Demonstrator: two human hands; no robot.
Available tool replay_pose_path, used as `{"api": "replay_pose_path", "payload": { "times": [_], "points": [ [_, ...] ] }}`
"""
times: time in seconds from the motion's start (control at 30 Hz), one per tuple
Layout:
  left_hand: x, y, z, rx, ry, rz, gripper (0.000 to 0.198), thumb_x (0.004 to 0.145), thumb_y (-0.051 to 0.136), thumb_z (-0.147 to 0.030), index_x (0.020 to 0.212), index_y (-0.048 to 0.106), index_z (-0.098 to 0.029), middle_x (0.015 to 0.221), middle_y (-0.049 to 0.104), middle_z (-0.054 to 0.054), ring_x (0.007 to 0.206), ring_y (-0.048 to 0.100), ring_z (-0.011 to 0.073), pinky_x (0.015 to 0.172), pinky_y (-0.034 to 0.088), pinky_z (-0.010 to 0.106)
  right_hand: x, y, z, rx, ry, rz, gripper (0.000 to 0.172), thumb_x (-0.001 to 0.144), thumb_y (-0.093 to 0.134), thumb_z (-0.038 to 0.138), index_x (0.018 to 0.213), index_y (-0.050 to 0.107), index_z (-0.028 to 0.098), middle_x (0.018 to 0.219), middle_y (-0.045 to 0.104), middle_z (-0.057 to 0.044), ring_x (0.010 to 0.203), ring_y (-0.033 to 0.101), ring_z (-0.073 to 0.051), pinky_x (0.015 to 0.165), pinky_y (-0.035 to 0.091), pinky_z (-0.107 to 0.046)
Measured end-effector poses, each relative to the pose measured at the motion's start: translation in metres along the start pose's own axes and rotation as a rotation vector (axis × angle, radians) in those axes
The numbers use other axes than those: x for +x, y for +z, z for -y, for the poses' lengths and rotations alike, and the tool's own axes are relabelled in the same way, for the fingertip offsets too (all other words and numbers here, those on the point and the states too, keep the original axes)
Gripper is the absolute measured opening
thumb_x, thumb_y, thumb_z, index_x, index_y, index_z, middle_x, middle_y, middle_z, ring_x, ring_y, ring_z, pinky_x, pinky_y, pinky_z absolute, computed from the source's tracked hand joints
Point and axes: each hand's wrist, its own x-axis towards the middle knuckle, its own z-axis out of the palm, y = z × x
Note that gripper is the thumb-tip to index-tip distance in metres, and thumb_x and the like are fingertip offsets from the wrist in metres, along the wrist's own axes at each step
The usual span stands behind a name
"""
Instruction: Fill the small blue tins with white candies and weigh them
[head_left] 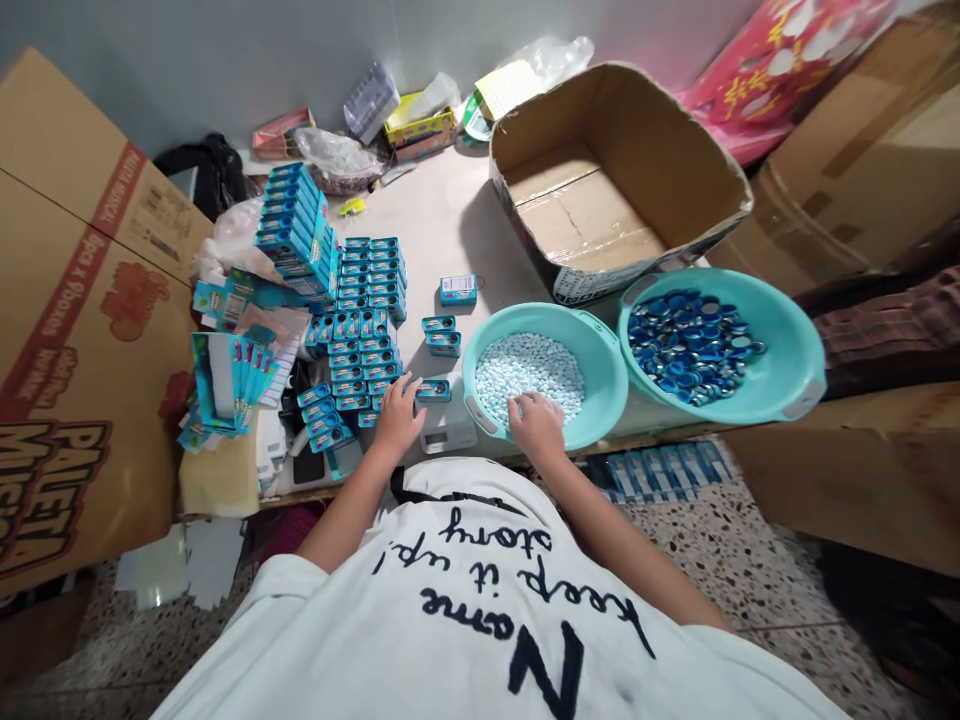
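My right hand (535,420) reaches into a teal basin (604,345) full of small pale-blue candies (529,370), fingers curled down into the heap at its near edge. My left hand (399,412) rests beside a small blue tin (433,390) that sits on a white scale (450,425), fingers bent over the edge of the rows of small blue packs (364,345). What either hand grips is hidden.
A second teal basin (787,345) at the right holds blue lids (686,345). An open cardboard box (615,180) stands behind the basins. Stacked blue packs (296,225) and card sleeves (225,385) lie at left. Large cartons flank both sides.
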Motion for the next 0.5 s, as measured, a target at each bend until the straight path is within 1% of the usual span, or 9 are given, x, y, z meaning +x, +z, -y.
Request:
{"api": "replay_pose_path", "payload": {
  "times": [0.13,0.33,0.4,0.5],
  "points": [
    [0.003,-0.004,-0.003,0.014,0.019,0.03,0.052,0.085,0.065,-0.016,0.137,0.057,-0.021,0.147,0.053,0.015,0.138,0.051,0.0334,0.121,0.039,0.053,0.001,0.002,-0.001,0.001,0.015,-0.006,0.04,0.101,0.037,0.039,0.105,0.071,0.018,0.122,0.068,-0.016,0.114,0.056,-0.031,0.11,0.027,-0.051],
    [0.021,-0.012,-0.008,0.045,0.057,0.072,0.054,0.086,0.064,-0.017,0.14,0.055,-0.019,0.15,0.051,0.015,0.143,0.047,0.0312,0.126,0.033,0.049,0.002,0.005,-0.001,-0.005,0.032,-0.016,0.039,0.101,0.039,0.038,0.105,0.072,0.017,0.118,0.068,-0.016,0.113,0.057,-0.031,0.11,0.027,-0.05],
    [0.025,-0.012,-0.01,0.054,0.067,0.092,0.054,0.087,0.063,-0.018,0.141,0.054,-0.019,0.151,0.05,0.014,0.144,0.045,0.0308,0.127,0.031,0.049,0.002,0.005,-0.001,-0.01,0.039,-0.021,0.039,0.101,0.039,0.038,0.105,0.072,0.018,0.118,0.068,-0.015,0.113,0.057,-0.031,0.11,0.026,-0.05],
    [0.027,-0.01,-0.014,0.068,0.076,0.14,0.059,0.086,0.063,-0.017,0.145,0.051,-0.018,0.152,0.049,0.015,0.145,0.044,0.032,0.126,0.032,0.05,0.002,0.004,0.0,-0.019,0.046,-0.022,0.039,0.101,0.039,0.038,0.104,0.072,0.018,0.117,0.069,-0.014,0.112,0.057,-0.03,0.11,0.027,-0.049]
  ]
}}
